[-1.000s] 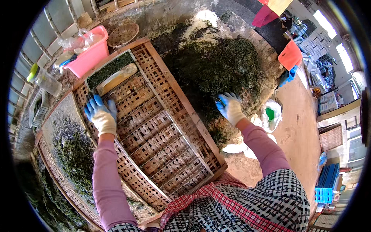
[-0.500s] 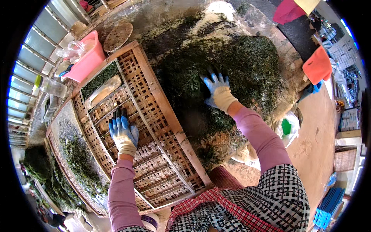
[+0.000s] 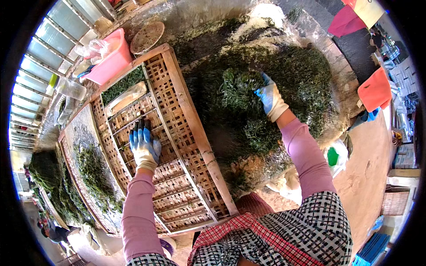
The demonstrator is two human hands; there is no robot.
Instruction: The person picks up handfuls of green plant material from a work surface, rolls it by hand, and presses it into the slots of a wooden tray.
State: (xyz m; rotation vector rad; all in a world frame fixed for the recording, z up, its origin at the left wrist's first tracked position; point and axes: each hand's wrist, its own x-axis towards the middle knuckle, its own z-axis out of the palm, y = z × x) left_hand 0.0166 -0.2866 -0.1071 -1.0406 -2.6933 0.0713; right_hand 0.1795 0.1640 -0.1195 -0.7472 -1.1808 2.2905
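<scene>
My left hand (image 3: 145, 148), in a blue-and-cream work glove, lies with fingers stretched out on a slatted grid (image 3: 168, 144) over a woven bamboo tray (image 3: 195, 106). At the grid's far end, one compartment is filled with dark green shreds (image 3: 122, 85); a pale smooth block (image 3: 126, 99) lies beside it. My right hand (image 3: 272, 99), gloved alike, is closed on a clump of dark green shreds (image 3: 237, 91), held over the pile (image 3: 310, 75) to the tray's right. Whether the shreds are seaweed or another leaf I cannot tell.
Beyond the tray stand a pink basin (image 3: 111, 57) with plastic bags and a round woven basket (image 3: 147, 38). At left are a clear jar (image 3: 73, 88) and another tray (image 3: 84, 133) bearing green shreds. An orange cloth (image 3: 375, 90) hangs at the right.
My right hand has gone from spread on the pile to closed around a clump, which it has lifted. My left hand stays flat on the grid. The view has shifted slightly.
</scene>
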